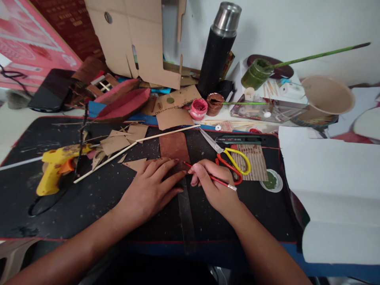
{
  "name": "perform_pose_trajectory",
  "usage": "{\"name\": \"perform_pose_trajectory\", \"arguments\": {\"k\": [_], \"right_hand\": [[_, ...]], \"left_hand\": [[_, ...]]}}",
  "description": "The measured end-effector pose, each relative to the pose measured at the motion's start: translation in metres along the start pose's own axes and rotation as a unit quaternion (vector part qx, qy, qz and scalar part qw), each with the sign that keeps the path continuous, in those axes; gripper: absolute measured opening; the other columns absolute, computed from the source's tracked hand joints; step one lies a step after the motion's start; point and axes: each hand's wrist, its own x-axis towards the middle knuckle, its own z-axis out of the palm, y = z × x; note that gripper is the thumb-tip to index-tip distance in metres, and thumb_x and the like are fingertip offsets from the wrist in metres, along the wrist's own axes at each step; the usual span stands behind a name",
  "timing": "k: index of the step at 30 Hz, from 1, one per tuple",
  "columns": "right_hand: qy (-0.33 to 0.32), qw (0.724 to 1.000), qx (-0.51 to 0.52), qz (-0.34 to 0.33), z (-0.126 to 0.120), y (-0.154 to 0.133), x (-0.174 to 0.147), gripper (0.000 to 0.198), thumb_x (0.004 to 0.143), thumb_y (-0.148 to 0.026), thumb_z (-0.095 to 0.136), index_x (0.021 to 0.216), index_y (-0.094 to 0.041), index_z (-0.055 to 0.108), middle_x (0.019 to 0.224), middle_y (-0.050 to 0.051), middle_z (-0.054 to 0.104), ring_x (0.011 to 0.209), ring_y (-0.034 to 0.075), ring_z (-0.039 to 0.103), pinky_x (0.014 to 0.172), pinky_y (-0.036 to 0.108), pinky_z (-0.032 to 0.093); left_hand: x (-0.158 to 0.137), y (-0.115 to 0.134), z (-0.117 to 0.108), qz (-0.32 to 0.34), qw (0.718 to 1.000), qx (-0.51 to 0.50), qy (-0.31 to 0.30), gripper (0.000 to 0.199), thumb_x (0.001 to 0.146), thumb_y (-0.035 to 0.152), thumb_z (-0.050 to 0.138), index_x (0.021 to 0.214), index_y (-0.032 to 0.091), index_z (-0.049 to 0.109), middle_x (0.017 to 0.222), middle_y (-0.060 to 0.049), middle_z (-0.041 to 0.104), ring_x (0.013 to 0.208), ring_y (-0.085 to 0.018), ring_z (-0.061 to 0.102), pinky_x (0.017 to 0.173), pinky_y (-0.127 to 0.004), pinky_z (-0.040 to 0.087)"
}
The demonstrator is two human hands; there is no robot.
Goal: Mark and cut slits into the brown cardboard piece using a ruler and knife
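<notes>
While brown card (173, 146) lies partly under spread left grip (147, 190), right grip (218, 194) pinches pencil (219, 181).

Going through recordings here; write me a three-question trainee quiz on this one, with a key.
1. What does the person's right hand hold?
2. True or false: the left hand grips the glue gun.
3. The handles of the scissors are:
a) both green
b) one yellow, one red-orange
c) both blue

Key
1. A red pencil.
2. False; it rests over the brown piece and the clear strip.
3. b
</notes>
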Motion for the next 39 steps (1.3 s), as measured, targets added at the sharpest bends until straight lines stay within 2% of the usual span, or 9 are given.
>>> {"name": "perform_pose_trajectory", "arguments": {"k": [18, 30, 39], "right_hand": [[-0.007, 1.000, 0.000, -0.014, -0.0001, 0.0033, -0.0030, 0.034, 0.112, -0.040, 0.050, 0.089, -0.023, 0.069, 0.060, -0.005, 0.060, 0.056, 0.012, 0.064, 0.061, 0.028, 0.051], [-0.008, 1.000, 0.000, -0.012, -0.0002, 0.0039, -0.0044, 0.036, 0.112, -0.042, 0.050, 0.087, -0.024, 0.069, 0.059, -0.004, 0.061, 0.054, 0.012, 0.063, 0.059, 0.028, 0.051], [0.057, 0.997, 0.018, -0.042, -0.0007, 0.0020, -0.0053, 0.032, 0.111, -0.040, 0.052, 0.091, -0.023, 0.072, 0.063, -0.003, 0.065, 0.057, 0.014, 0.065, 0.062, 0.029, 0.053]], "left_hand": [[-0.0002, -0.0001, -0.0002, -0.003, 1.000, -0.006, 0.002, 0.038, 0.100, 0.036, 0.065, 0.137, 0.027, 0.069, 0.141, -0.014, 0.067, 0.129, -0.036, 0.060, 0.103, -0.057, 0.051], [-0.0003, -0.0004, 0.0002, -0.008, 1.000, -0.013, 0.001, 0.037, 0.100, 0.036, 0.065, 0.135, 0.027, 0.070, 0.141, -0.013, 0.067, 0.129, -0.035, 0.059, 0.105, -0.055, 0.051], [-0.0009, 0.0015, -0.0010, -0.006, 1.000, -0.006, 0.008, 0.042, 0.100, 0.039, 0.065, 0.138, 0.022, 0.067, 0.137, -0.016, 0.068, 0.128, -0.036, 0.058, 0.104, -0.055, 0.051]]}}
